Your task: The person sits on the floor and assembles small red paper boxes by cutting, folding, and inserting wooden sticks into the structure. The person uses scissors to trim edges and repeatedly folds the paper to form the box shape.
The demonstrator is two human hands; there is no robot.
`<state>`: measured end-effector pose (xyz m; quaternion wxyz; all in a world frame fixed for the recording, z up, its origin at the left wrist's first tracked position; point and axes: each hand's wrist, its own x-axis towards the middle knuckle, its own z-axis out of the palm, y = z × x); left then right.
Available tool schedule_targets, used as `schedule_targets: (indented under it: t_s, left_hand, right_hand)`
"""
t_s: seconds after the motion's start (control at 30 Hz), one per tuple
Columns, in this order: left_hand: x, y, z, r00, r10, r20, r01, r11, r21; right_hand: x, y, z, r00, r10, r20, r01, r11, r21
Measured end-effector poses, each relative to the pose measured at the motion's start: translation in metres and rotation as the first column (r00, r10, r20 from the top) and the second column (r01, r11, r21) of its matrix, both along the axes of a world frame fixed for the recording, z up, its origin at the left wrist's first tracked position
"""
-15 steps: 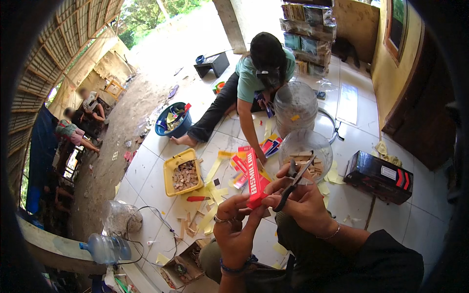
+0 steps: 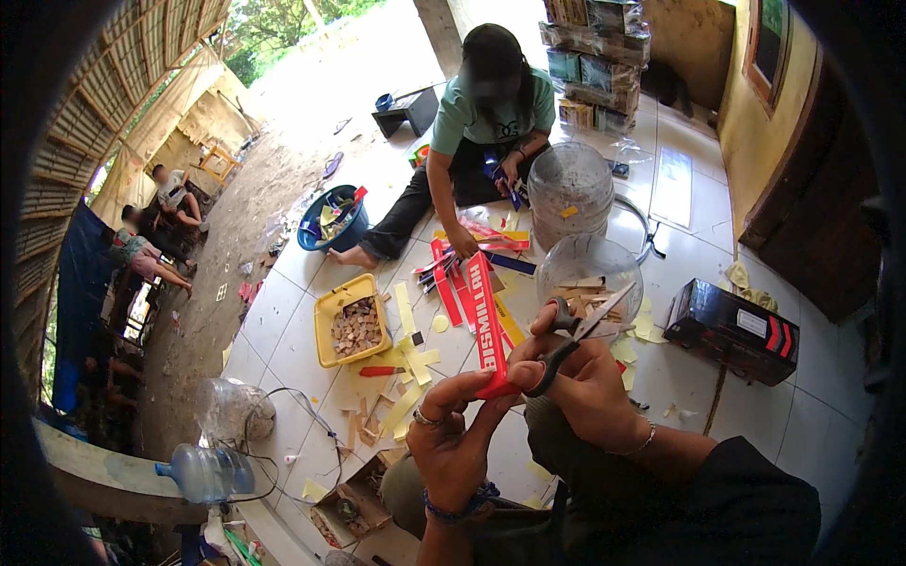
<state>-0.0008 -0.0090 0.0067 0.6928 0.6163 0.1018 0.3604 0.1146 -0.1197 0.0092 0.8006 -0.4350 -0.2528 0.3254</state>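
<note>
My left hand point(image 2: 458, 439) pinches the lower end of a slim red cardboard box point(image 2: 483, 321) with white lettering, held upright and leaning slightly left. Beside it, my right hand point(image 2: 599, 391) has black-handled scissors point(image 2: 559, 357) in its fingers. Their metal blades point up and to the right, away from the box. The right fingertips come close to the box's lower end; whether they touch it I cannot tell. Behind it on the tiles lie red, yellow and blue card pieces point(image 2: 451, 294), where a co-worker's hand point(image 2: 461, 241) reaches in.
A yellow tub point(image 2: 326, 354) of small wooden pieces, a red cutter point(image 2: 380, 371) and paper scraps lie left. Beyond my right hand stands a clear plastic container point(image 2: 618, 267) with wood strips. A black box point(image 2: 731, 330) sits right, a blue basin point(image 2: 351, 233) back left.
The co-worker has straightened up and shifted left, with the reaching hand drawn back among the card pieces. The scissors have turned slightly in my right hand. My left hand keeps the box.
</note>
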Motion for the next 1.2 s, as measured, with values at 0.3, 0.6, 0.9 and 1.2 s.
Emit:
schedule_targets:
  t_s: [0.3, 0.6, 0.9, 1.2]
  left_hand:
    - [0.000, 0.003, -0.004, 0.998, 0.047, 0.030, -0.052, 0.982, 0.181]
    - [0.000, -0.001, 0.000, 1.000, 0.023, -0.015, -0.023, 0.999, 0.025]
    - [-0.001, 0.002, 0.003, 0.997, -0.041, -0.069, 0.032, 0.991, -0.128]
    - [-0.006, 0.011, 0.007, 0.999, -0.043, -0.021, 0.033, 0.928, -0.372]
  right_hand:
    - [-0.004, 0.002, 0.001, 1.000, -0.002, -0.009, 0.002, 1.000, 0.006]
    - [-0.003, 0.002, 0.000, 0.998, -0.004, -0.057, 0.003, 1.000, -0.007]
    - [-0.006, 0.004, 0.004, 0.996, -0.078, -0.035, 0.076, 0.996, -0.050]
    - [0.027, -0.019, -0.031, 0.865, -0.320, 0.385, 0.431, 0.868, -0.246]
